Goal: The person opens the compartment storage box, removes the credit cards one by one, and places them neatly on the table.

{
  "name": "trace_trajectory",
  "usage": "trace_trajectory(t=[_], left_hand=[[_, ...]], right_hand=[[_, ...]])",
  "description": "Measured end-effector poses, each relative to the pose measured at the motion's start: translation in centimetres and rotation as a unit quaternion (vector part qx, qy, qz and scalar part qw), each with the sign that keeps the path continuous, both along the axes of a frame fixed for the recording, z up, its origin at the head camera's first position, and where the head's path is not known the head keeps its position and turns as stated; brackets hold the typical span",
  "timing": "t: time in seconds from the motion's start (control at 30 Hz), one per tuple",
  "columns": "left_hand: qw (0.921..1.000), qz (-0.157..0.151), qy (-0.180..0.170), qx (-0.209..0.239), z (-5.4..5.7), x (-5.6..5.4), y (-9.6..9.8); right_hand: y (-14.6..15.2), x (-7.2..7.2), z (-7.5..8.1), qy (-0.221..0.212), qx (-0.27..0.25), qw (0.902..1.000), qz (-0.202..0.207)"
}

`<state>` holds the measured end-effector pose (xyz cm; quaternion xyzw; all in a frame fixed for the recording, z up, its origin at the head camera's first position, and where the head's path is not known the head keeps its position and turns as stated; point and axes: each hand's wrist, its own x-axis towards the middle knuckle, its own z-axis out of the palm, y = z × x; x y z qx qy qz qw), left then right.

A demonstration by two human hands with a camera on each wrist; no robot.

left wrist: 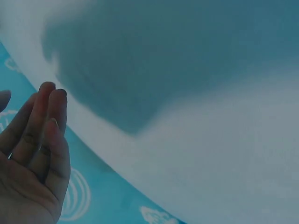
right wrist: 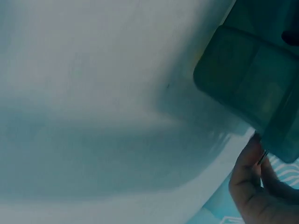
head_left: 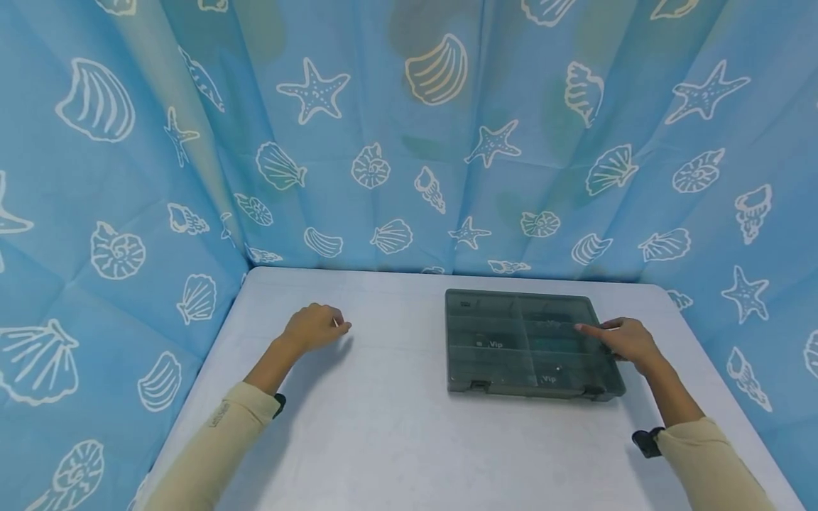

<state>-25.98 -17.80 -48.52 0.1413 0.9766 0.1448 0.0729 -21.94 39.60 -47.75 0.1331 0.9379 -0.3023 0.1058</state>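
A dark, see-through plastic compartment case (head_left: 495,365) is over the right half of the table, its lid down and its two latches facing me. My right hand (head_left: 629,341) grips the case's right edge, the thumb laid on the lid and the other fingers lower at the side. In the right wrist view the case (right wrist: 238,74) overhangs its own shadow, with that hand (right wrist: 261,191) at one corner. My left hand (head_left: 314,328) hovers over the left part of the table, loosely bent and holding nothing. Its palm and relaxed fingers (left wrist: 56,144) show in the left wrist view.
A white-covered table (head_left: 383,447) with rounded corners lies in front of me. Blue curtains (head_left: 377,142) printed with shells and starfish hang behind it and along both sides. Small items and the word "Vip" show dimly through the case lid.
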Motion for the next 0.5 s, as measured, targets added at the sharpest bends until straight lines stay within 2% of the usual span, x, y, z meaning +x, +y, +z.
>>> trace_trajectory(t=[0.1, 0.27, 0.4, 0.5], left_hand=[[0.9997, -0.014, 0.009, 0.017, -0.1, 0.5, 1.1], [0.9974, -0.036, 0.009, 0.063, -0.4, 0.8, 3.0], [0.9916, -0.061, -0.012, 0.114, -0.6, 0.9, 5.0], [0.9832, -0.081, -0.041, 0.158, -0.6, 1.3, 6.8]], right_hand=[[0.2, -0.2, -0.6, -0.028, -0.032, 0.9991, -0.01], [0.1, -0.9, -1.1, -0.033, -0.05, 0.9977, -0.032], [-0.4, -2.0, -1.4, -0.031, -0.056, 0.9972, -0.038], [-0.9, -3.0, -1.5, -0.026, -0.057, 0.9972, -0.04]])
